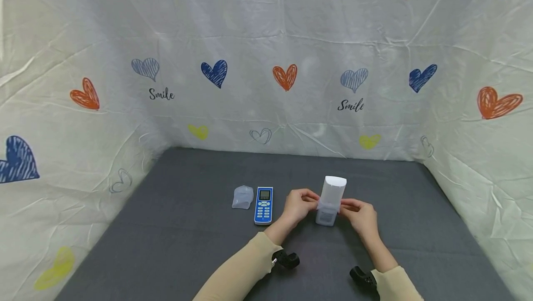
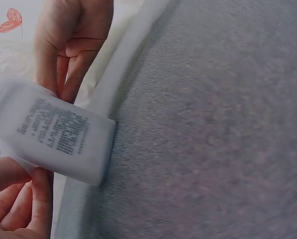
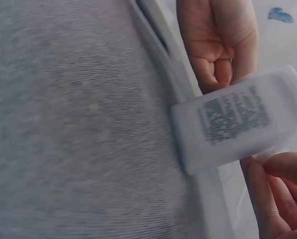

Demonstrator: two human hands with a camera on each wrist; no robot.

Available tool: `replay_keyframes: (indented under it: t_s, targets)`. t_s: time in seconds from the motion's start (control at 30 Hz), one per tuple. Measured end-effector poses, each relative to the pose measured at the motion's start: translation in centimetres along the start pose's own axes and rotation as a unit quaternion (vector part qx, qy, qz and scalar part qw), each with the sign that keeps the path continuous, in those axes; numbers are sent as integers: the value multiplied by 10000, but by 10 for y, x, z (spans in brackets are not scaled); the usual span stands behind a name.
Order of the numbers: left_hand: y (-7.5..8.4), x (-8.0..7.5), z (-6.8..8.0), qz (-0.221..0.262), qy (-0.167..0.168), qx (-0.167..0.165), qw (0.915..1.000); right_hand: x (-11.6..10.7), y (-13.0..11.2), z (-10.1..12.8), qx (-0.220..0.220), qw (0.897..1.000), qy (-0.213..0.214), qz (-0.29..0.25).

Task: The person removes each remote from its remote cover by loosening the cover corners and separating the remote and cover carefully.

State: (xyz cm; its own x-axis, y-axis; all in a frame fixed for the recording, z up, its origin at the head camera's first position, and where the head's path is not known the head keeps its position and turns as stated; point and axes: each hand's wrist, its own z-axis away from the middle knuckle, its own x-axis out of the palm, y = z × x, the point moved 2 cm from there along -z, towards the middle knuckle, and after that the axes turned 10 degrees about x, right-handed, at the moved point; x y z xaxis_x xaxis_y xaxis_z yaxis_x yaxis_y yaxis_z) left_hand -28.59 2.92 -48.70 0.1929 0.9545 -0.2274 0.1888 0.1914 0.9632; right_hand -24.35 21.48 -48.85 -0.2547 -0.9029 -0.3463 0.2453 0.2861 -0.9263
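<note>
Two remotes are seen on the grey surface [image 1: 175,227]: one white remote [image 1: 331,201] between the hands, and one blue remote [image 1: 263,205] lying flat just to the left of the left hand [image 1: 297,206]. One clear cover [image 1: 243,197] is laid just beyond the blue remote, further from the left hand, and a second clear cover appears to be wrapped about the lower part of the white remote, though its edges cannot be told for sure. The white remote is stood on its lower end, tilted slightly, and is pinched from both sides: its left edge is held by the curled fingers and thumb of the left hand, its right edge by those of the right hand [image 1: 360,215]. In the left wrist view the remote's printed label [image 2: 53,130] is shown, with fingertips [image 2: 63,74] set against one edge and a thumb at the other. The same label [image 3: 233,119] is shown in the right wrist view, gripped likewise at both edges. Both hands are closed narrowly on the remote, neither being spread. The scene is walled round by a white cloth [image 1: 266,37] printed with hearts.
</note>
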Motion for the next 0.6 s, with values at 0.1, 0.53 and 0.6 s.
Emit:
replay_keyframes:
  t_s: [0.1,0.53,0.6]
  targets:
    - [-4,1,1,-52,-37,-47,10000,0,3,0,-33,9996,62,263]
    - [-9,2,1,30,24,49,10000,2,6,1,-69,9997,29,225]
    - [-9,2,1,15,-6,32,10000,2,6,1,-43,9999,-13,127]
